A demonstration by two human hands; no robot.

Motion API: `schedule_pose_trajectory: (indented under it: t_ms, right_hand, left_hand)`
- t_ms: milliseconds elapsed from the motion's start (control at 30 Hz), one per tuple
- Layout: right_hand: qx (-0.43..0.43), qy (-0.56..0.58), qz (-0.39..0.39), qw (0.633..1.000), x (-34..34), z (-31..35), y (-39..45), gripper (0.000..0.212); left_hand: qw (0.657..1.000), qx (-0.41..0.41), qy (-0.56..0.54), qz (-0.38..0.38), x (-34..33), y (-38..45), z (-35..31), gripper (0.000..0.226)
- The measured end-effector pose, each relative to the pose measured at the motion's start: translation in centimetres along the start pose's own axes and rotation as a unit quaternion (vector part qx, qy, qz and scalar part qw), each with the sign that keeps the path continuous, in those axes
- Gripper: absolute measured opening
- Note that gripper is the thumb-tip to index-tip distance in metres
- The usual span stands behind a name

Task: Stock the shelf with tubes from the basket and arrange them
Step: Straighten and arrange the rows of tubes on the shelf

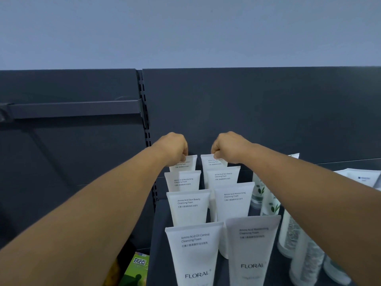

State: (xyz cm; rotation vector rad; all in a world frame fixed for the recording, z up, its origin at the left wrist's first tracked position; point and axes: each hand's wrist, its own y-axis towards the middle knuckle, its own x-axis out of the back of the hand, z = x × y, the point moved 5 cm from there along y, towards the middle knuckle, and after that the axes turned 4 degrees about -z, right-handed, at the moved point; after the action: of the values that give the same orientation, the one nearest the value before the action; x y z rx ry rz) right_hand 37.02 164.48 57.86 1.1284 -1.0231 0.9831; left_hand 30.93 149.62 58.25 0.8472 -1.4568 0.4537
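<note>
Starting close to me, two white FLORAL tubes stand at the front of the dark shelf [208,267], cap down and flat end up. The left front tube [193,252] says Oil Control and the right front tube [252,250] stands just beside it. They stand this way so the words face out and people can read them. Behind them more tubes go back in two neat rows, each one peeking over the one in front.

At the very back, my left hand [174,150] pinches the top edge of the last left tube [186,163]. My right hand [225,148] pinches the top of the last right tube [212,162]. I hold them by the flat ends because that is the only part I can reach. I think I am standing them straight against the back wall [247,110]. To the right stand some leaf-print tubes [258,191]. I cannot see the basket.
</note>
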Motion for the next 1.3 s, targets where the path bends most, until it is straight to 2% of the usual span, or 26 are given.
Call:
schedule_pose_trajectory:
  t_ms: [300,433,567,733,833,1033,1300]
  right_hand:
    - [-0.031,0.019,0.009,0.999,0.2,0.2,-0.8,0.018]
    - [-0.027,-0.002,0.027,0.999,0.7,1.0,-2.1,0.034]
    - [-0.008,-0.031,0.037,0.999,2.0,2.1,-4.1,0.053]
    - [0.014,-0.067,0.019,0.997,4.1,3.2,-7.3,0.063]
    - [0.021,-0.058,0.009,0.998,5.5,3.6,-9.7,0.062]
    - [0.020,-0.036,-0.009,0.999,8.4,3.5,-15.4,0.062]
    - [-0.021,-0.013,-0.011,1.000,11.5,2.7,-25.1,0.056]
  left_hand:
    - [1.000,0.028,0.007,-0.005,-0.1,-0.4,-0.1,0.019]
    - [0.999,0.030,0.032,0.005,0.5,-1.4,-0.6,0.010]
    - [0.998,0.039,0.055,0.005,2.3,-3.4,-1.9,0.037]
    - [0.996,0.064,0.059,0.002,4.9,-7.7,-4.0,0.054]
    - [0.996,0.069,0.059,-0.008,6.4,-10.6,-5.9,0.062]
    - [0.997,0.054,0.047,-0.036,8.5,-15.8,-10.2,0.063]
    - [0.998,0.023,0.042,-0.049,9.1,-23.1,-15.7,0.062]
